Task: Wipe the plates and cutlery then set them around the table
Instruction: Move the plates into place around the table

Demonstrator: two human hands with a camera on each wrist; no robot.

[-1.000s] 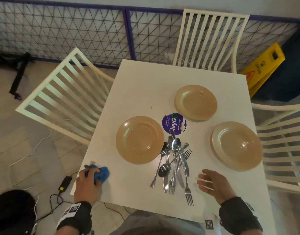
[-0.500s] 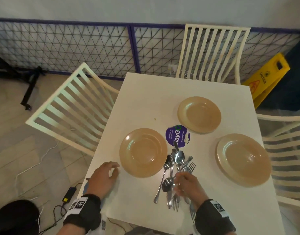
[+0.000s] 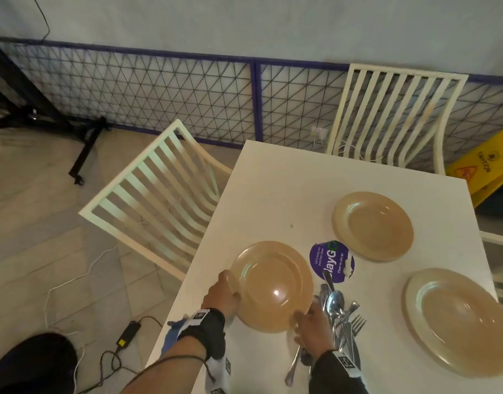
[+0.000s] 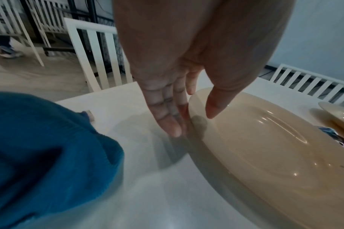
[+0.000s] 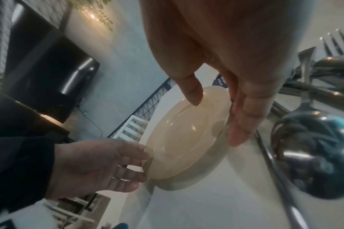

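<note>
The blue cloth (image 4: 49, 155) has been released onto the table (image 3: 273, 177) edge and the near-left plate (image 3: 273, 285) is now gripped at opposite rims by left hand (image 3: 222, 297) and right hand (image 3: 313, 328), suggesting wiping comes next.

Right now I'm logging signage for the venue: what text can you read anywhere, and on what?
"layG" in large letters, start and end cut off, on the purple round sticker on the table.
Small print on that sticker: too small to read surely.
"CAUTION" on the yellow floor sign, seen upside down.
Wristband marker tags: patterns, no readable words.
</note>
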